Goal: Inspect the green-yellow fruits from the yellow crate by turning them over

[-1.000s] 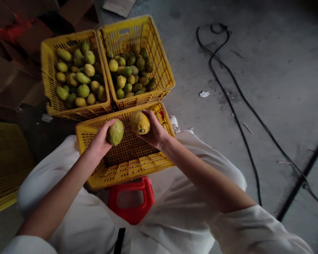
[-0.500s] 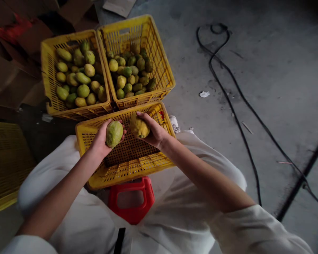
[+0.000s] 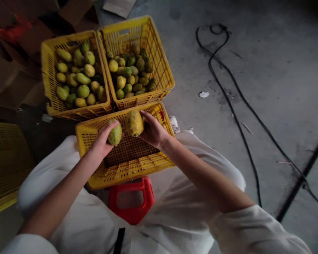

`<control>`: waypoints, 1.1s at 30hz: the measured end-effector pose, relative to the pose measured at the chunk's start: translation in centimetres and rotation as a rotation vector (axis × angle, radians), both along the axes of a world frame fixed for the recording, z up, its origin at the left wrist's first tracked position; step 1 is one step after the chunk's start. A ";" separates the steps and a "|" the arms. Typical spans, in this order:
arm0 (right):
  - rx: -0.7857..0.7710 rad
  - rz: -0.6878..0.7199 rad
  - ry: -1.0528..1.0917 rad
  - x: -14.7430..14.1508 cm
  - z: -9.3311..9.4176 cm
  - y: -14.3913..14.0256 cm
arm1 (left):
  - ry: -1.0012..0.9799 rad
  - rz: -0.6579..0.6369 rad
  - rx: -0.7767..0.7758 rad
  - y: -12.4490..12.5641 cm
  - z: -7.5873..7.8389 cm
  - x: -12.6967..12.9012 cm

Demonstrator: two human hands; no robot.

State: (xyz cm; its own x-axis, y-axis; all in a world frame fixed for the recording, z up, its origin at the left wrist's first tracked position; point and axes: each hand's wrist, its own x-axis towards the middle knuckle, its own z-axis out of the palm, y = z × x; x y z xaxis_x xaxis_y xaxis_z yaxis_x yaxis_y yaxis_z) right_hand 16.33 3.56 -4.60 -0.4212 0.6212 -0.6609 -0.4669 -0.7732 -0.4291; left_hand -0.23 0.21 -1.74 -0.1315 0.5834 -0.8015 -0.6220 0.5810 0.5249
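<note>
The near crate (image 3: pixel 127 165) lies bare under both hands, open from above. Beyond it, two crates (image 3: pixel 159 67) piled with fruit (image 3: pixel 82 90) stand side by side, their walls touching. Right of them the floor (image 3: pixel 267 88) is open except for a black cable (image 3: pixel 238 109).

Four yellow slatted plastic crates (image 3: pixel 127 165) show — two of them holding green-yellow oval fruits too many to count — plus two such fruits (image 3: pixel 134 122) in hand, one red plastic stool (image 3: pixel 131 199).
</note>
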 end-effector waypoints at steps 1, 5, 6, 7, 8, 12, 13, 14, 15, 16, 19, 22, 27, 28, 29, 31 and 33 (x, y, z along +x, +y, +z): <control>0.010 0.006 0.003 0.0 0.0 0.0 | 0.008 -0.003 0.020 -0.2 -0.2 -0.1; 0.015 0.006 -0.027 -0.2 0.5 -0.3 | 0.048 -0.001 0.019 -0.3 -0.7 0.0; 0.011 0.005 -0.042 -0.2 0.7 -0.3 | 0.054 0.000 0.005 -0.3 -0.7 0.1; 0.011 0.001 -0.054 -0.3 0.9 -0.4 | 0.054 0.004 -0.011 -0.2 -0.7 0.2; 0.012 -0.001 -0.060 -0.3 1.0 -0.4 | 0.045 0.007 -0.025 -0.1 -0.7 0.3; 0.005 -0.030 -0.023 -0.5 1.4 -0.4 | -0.045 0.052 -0.065 0.3 -0.2 0.9; -0.005 -0.038 -0.008 -0.5 1.4 -0.4 | -0.066 0.068 -0.082 0.3 -0.1 1.0; -0.015 -0.045 0.003 -0.6 1.5 -0.4 | -0.083 0.082 -0.100 0.3 0.0 1.1; -0.026 -0.049 0.009 -0.6 1.5 -0.4 | -0.093 0.092 -0.116 0.4 0.1 1.1; -0.038 -0.049 0.013 -0.7 1.5 -0.4 | -0.096 0.100 -0.127 0.4 0.0 1.1; -0.077 -0.055 0.004 -0.9 1.5 -0.4 | -0.078 0.109 -0.118 0.3 -0.4 1.1; -0.113 -0.073 -0.025 -1.1 1.4 -0.5 | -0.062 0.056 -0.057 0.0 -0.8 1.0; -0.075 -0.037 0.003 -1.1 0.9 -0.7 | 0.010 0.005 0.004 -0.7 -0.8 1.0; -0.043 -0.025 0.007 -1.0 0.8 -0.8 | 0.008 0.000 0.017 -0.8 -0.8 1.0; -0.010 -0.016 0.003 -0.9 0.7 -0.9 | 0.003 -0.003 0.034 -0.9 -0.9 1.0; 0.046 -0.012 -0.019 -0.7 0.4 -1.1 | 0.000 0.002 0.060 -1.0 -1.1 1.0; 0.077 -0.021 -0.059 -0.6 0.2 -1.2 | -0.004 0.003 0.058 -1.0 -1.3 0.9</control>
State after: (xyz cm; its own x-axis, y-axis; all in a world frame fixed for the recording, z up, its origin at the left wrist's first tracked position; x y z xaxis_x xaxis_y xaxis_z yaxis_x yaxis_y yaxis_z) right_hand 15.74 2.34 -4.35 -0.3698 0.6790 -0.6342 -0.4547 -0.7275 -0.5137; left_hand 0.68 -0.75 -3.06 -0.1300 0.6286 -0.7667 -0.6259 0.5477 0.5552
